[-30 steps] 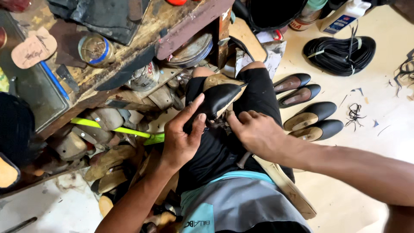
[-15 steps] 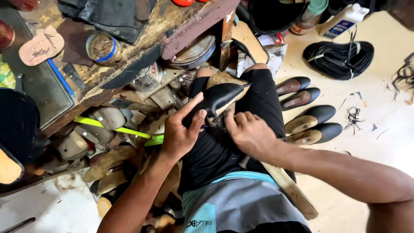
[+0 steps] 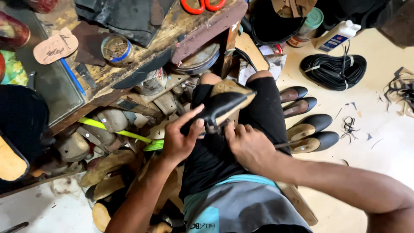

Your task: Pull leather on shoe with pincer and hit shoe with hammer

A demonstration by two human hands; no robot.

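A black leather shoe upper on a tan wooden last (image 3: 224,105) rests tilted on my lap, toe pointing up and to the right. My left hand (image 3: 179,140) grips its near left side, index finger stretched along the leather. My right hand (image 3: 250,146) is closed just behind the shoe's near end, fingers curled down at its edge. It grips a thin metal tool (image 3: 288,144) whose handle sticks out to the right; the tool's jaws meet the leather under my fingers and are mostly hidden.
A cluttered wooden workbench (image 3: 142,60) stands at left with a tin of nails (image 3: 117,48) and orange scissors (image 3: 202,5). Wooden lasts (image 3: 108,121) pile beneath it. Several lasted shoes (image 3: 310,125), a black coil (image 3: 334,71) and a white bottle (image 3: 338,34) lie on the floor at right.
Both hands stay on the shoe. My right hand has edged closer to the shoe's near end, and my left index finger has stretched further along the leather.
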